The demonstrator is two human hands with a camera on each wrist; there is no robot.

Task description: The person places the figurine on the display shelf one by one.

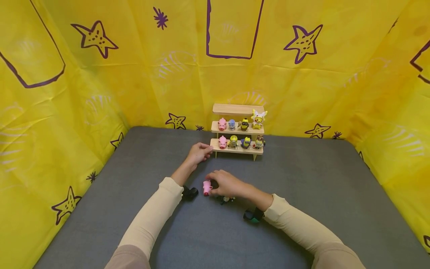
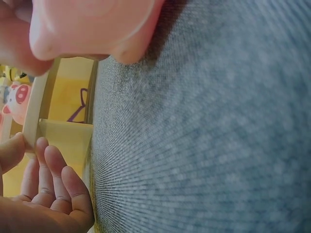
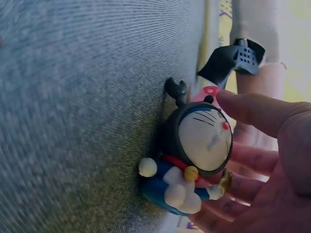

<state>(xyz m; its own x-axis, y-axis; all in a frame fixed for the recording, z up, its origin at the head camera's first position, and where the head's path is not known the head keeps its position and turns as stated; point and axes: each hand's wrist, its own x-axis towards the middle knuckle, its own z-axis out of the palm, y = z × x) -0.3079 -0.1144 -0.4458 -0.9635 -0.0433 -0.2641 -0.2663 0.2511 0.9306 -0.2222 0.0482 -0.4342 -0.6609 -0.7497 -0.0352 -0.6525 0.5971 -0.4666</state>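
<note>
My left hand (image 1: 199,152) pinches the left end of the lowest tier of a small wooden display shelf (image 1: 235,109), thumb above and fingertips below in the left wrist view. Between the thumb and fingers of my right hand (image 1: 228,183) is a pink pig figurine (image 1: 207,188), held low over the grey table in front of the shelf. It looms large in the left wrist view, its pink body (image 2: 92,29) close to the camera. A blue-and-white cat figurine (image 3: 204,138) with a dark hood, red collar and bell sits by my right palm, partly covering the pig.
Two pink pigs (image 1: 222,124) and several small character figurines (image 1: 246,142) stand on the two lower tiers. A larger white-and-yellow figurine (image 1: 258,119) is at the right of the middle one. Yellow patterned cloth (image 1: 141,86) encloses the grey table (image 1: 302,179).
</note>
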